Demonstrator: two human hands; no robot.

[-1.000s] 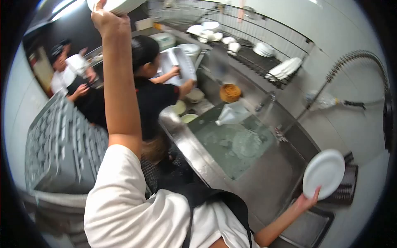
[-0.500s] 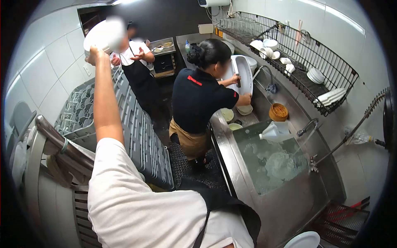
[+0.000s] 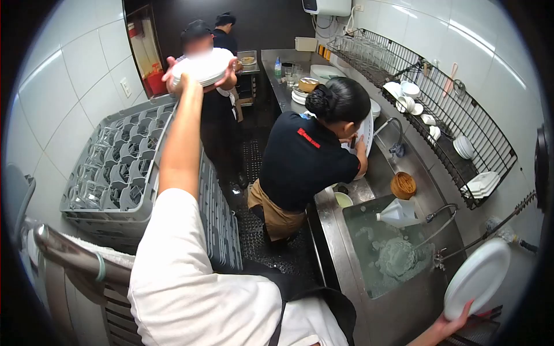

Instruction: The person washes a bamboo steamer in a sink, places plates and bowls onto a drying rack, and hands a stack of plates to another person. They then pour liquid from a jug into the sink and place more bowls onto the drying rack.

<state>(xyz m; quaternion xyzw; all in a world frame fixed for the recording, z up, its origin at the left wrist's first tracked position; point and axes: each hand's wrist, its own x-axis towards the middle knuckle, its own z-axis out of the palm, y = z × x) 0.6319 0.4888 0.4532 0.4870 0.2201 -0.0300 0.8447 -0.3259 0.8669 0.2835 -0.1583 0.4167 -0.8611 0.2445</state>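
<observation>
The left hand (image 3: pixel 187 85) at upper left does best holding its plate stack (image 3: pixel 206 69) level between a co-worker's hands (image 3: pixel 229 79), the right hand (image 3: pixel 457 320) gripping one plate (image 3: pixel 478 278) at lower right

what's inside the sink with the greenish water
In the sink, a pale plastic jug sits by the faucet and a white bubbly patch shows on the water. The cloudiness hides anything deeper.

White round plates (image 3: pixel 478 277) show against stainless-steel grey sinks (image 3: pixel 398 317). A bent person's black shirt (image 3: pixel 306 158) carries red lettering above a tan apron (image 3: pixel 277 213); pale glossy wall tiles (image 3: pixel 92 63) have darker grid lines.
</observation>
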